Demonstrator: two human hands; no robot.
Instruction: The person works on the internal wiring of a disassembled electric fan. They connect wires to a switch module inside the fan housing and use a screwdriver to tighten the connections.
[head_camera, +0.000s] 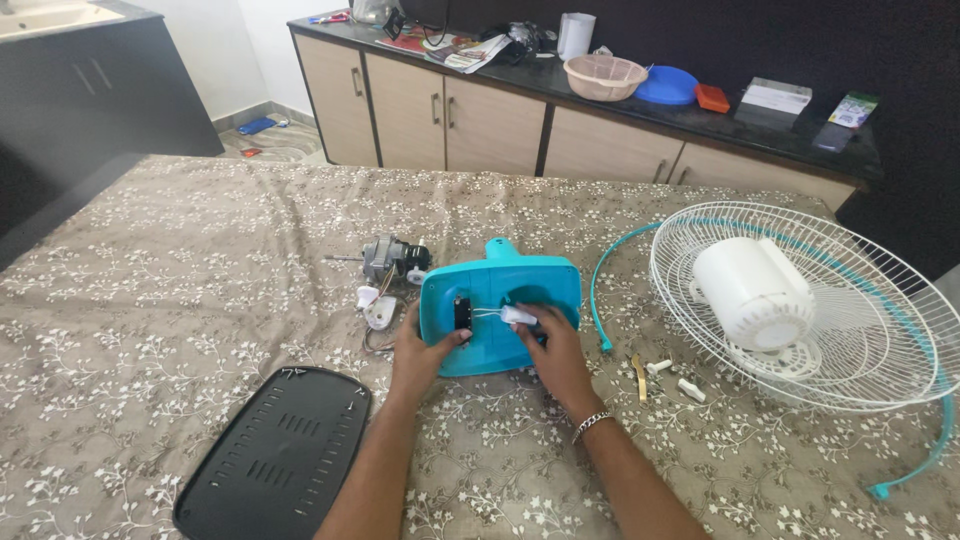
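Observation:
A turquoise plastic fan base housing (505, 285) lies open side up on the patterned bedspread. My left hand (420, 352) grips its left edge, thumb near a small black switch part (462, 312) inside. My right hand (548, 350) pinches a small white piece (517, 316) with thin white wires inside the housing. A grey fan motor (392, 258) with wires and a white knob part (378, 309) rests just left of the housing.
A black vented plate (275, 455) lies at the front left. A white fan guard (860, 330) with a white motor cover (752, 290) and turquoise rim ring (600, 290) sits right. Small white pegs (675, 378) lie beside it. Cabinets (450, 120) with a cluttered counter stand behind.

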